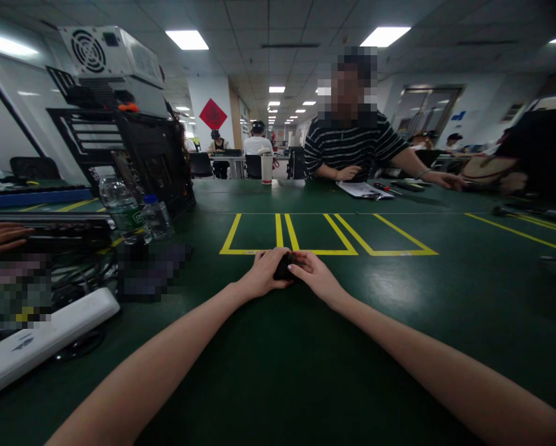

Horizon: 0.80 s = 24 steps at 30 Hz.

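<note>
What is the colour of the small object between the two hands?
The small object looks black; the head view shows it best.

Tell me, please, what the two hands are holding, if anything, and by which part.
Both hold a small dark object: the left hand by its left side, the right hand by its right.

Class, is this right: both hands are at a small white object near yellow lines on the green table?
Wrong colour: the head view shows the small object is black. The left hand and right hand are at it, near yellow lines on the green table.
</note>
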### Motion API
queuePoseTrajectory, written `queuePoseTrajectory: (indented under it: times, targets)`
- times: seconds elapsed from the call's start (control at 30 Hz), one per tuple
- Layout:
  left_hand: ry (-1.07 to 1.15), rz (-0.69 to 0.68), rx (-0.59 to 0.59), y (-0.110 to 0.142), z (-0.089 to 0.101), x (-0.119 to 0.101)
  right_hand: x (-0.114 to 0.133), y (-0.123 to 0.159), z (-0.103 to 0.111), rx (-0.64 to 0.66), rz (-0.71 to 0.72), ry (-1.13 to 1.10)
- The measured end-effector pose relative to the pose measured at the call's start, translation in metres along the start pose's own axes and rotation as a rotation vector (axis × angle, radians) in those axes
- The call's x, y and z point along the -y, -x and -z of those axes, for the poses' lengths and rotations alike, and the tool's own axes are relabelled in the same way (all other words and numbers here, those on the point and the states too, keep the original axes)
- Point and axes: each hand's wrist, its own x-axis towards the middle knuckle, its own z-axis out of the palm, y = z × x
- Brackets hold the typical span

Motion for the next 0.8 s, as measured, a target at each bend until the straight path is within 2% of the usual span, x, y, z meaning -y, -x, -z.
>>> queuePoseTrajectory:
  times: [0.17, 0.5, 0.7, 0.8]
  targets:
    - [0.013, 0.017, 0.007, 0.001, 0.003, -0.003, 0.004, 0.006, 0.0, 0.095, 0.063, -0.058]
    - [0.019, 0.031, 0.042, 0.0, 0.006, -0.005, 0.003, 0.001, -0.003, 0.003, 0.084, 0.055]
    - [0.031, 0.033, 0.038, 0.001, 0.005, -0.005, 0.01, 0.014, -0.009, -0.045, 0.163, 0.388]
    - [0.046, 0.068, 0.036, -0.001, 0.004, -0.006, 0.008, 0.016, -0.009, -0.077, 0.133, 0.447]
